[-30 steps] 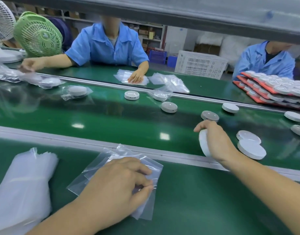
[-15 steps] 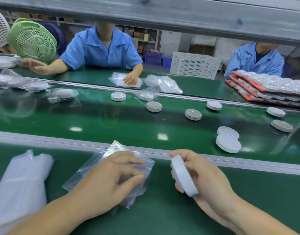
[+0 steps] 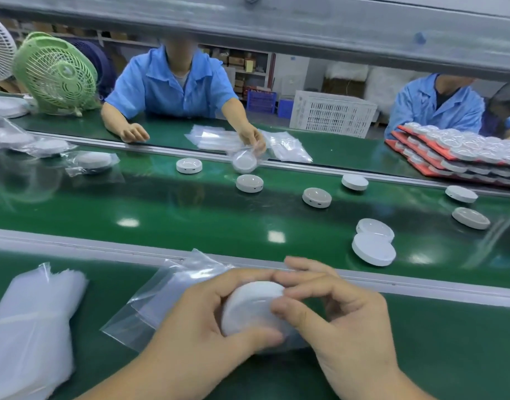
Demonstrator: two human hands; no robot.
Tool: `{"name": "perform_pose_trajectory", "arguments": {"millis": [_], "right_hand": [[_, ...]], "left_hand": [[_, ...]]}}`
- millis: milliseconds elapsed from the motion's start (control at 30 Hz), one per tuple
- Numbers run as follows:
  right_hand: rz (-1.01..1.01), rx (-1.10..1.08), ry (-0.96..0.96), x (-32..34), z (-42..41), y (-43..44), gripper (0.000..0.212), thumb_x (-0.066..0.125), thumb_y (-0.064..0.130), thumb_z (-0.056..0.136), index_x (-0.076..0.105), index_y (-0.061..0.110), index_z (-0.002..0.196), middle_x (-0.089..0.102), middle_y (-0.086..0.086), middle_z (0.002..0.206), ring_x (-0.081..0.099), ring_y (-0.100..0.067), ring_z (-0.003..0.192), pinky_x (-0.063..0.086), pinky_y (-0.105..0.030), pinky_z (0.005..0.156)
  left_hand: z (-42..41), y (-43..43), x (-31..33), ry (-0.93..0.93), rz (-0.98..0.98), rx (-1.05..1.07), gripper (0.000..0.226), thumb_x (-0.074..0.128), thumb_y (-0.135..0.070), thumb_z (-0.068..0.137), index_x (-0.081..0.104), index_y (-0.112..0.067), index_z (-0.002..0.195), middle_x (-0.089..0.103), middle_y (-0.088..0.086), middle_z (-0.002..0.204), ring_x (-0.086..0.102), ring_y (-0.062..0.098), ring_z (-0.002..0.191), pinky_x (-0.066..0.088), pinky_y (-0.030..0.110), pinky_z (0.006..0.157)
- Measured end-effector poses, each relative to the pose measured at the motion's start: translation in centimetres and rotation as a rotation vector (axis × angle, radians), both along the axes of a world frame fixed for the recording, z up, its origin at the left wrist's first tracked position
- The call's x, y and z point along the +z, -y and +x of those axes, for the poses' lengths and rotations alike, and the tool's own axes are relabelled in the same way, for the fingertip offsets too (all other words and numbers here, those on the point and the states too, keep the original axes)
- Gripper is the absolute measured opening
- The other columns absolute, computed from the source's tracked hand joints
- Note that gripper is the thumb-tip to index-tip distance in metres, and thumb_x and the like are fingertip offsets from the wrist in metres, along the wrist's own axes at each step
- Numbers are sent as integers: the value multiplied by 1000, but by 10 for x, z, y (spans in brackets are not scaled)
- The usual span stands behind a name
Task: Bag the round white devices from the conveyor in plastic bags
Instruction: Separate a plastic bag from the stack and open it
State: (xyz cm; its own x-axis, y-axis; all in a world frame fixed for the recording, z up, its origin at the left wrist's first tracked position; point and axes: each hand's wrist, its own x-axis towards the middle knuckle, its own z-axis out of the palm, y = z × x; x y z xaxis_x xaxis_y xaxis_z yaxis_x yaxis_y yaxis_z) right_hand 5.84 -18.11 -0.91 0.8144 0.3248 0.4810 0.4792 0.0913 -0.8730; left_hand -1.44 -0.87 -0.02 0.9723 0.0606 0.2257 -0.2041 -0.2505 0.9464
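Near bench, green mat: one white device (image 3: 252, 306), round, held between both hands over a clear bag (image 3: 161, 295) that lies flat beneath it. Left hand (image 3: 201, 324) curls around the device from the left, thumb under its lower edge, fingers over the top. Right hand (image 3: 340, 316) grips it from the right, thumb on its face, fingertips meeting those of the left hand at the top rim. Whether the device is inside the bag mouth cannot be told. Bag stack (image 3: 28, 327), translucent, at the left on the same mat, apart from the hands. Belt (image 3: 161, 209), green and glossy, beyond a grey rail: loose devices spread across it, two of them (image 3: 373, 242) touching, the nearest to the right hand; others farther back and to the right. Bagged devices (image 3: 92, 161) at the far left of the belt. Far bench: a worker (image 3: 175, 85) in blue, one hand at a device in a bag; a second worker (image 3: 438, 102) at right. Red trays (image 3: 455, 153) of devices, stacked, far right. Green fan (image 3: 56, 73), far left. White crate (image 3: 331, 112) behind.
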Motion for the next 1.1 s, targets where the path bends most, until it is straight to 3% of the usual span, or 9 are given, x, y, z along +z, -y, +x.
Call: {"name": "perform_pose_trajectory", "arguments": {"millis": [67,167,333,533,633,700,833,933,1100], "right_hand": [[-73,107,-49,4,-2,-7,39,79,73,69,79,39,89,75,12,116,64,-5,121,54,-26,95],[-220,222,-141,14,5,-17,45,75,73,75,62,30,81,69,1,88,65,-12,79,54,-50,70],[-471,164,171,26,46,-46,52,55,54,96,38,17,64,37,4,55,37,-8,51,31,-22,50],[-379,-214,-153,29,157,-92,42,52,35,105,49,21,65,51,12,47,53,-6,43,45,-18,52],[-408,-269,-371,36,219,-117,34,49,31,107,69,4,106,76,-13,93,70,-24,77,59,-42,83],[-523,-245,-413,34,239,-126,38,51,32,106,69,0,114,75,-19,108,67,-25,83,55,-39,80],[-975,-267,-157,25,248,-129,30,52,45,102,69,22,92,71,-2,87,69,-23,79,55,-34,72],[-1172,-325,41,28,237,-104,49,36,70,91,64,31,80,69,1,78,65,-20,72,49,-29,64],[-1499,-251,364,0,199,7,77,16,93,81,51,52,137,40,10,159,37,-22,145,35,-49,112]], "left_hand": [[0,6,0,81,-62,250,48,90,-28,73,69,-50,110,75,-17,104,71,2,88,50,8,70],[2,5,2,149,-188,392,33,80,-47,71,68,-50,102,75,-16,92,70,1,80,48,5,63],[12,-7,-4,61,-217,352,27,53,-56,82,66,-51,106,70,-23,105,64,-8,95,44,5,72],[18,-41,-27,172,679,327,23,48,-60,84,57,-54,103,48,-36,119,43,0,123,39,24,98],[21,-43,-27,200,854,125,12,63,-58,71,68,-50,80,61,-36,92,59,-1,93,57,35,80],[22,-40,-23,156,887,37,13,63,-65,67,70,-56,72,61,-39,86,56,-13,88,58,24,76],[26,-43,-13,58,776,-18,27,49,-72,73,70,-63,87,55,-47,101,50,-24,93,50,18,97],[21,-43,-10,104,906,-58,25,46,-65,78,70,-62,70,63,-41,94,63,-12,84,59,23,72],[13,-43,-15,155,888,-19,14,64,-54,77,74,-48,69,64,-39,92,59,-12,87,57,25,73]]}}
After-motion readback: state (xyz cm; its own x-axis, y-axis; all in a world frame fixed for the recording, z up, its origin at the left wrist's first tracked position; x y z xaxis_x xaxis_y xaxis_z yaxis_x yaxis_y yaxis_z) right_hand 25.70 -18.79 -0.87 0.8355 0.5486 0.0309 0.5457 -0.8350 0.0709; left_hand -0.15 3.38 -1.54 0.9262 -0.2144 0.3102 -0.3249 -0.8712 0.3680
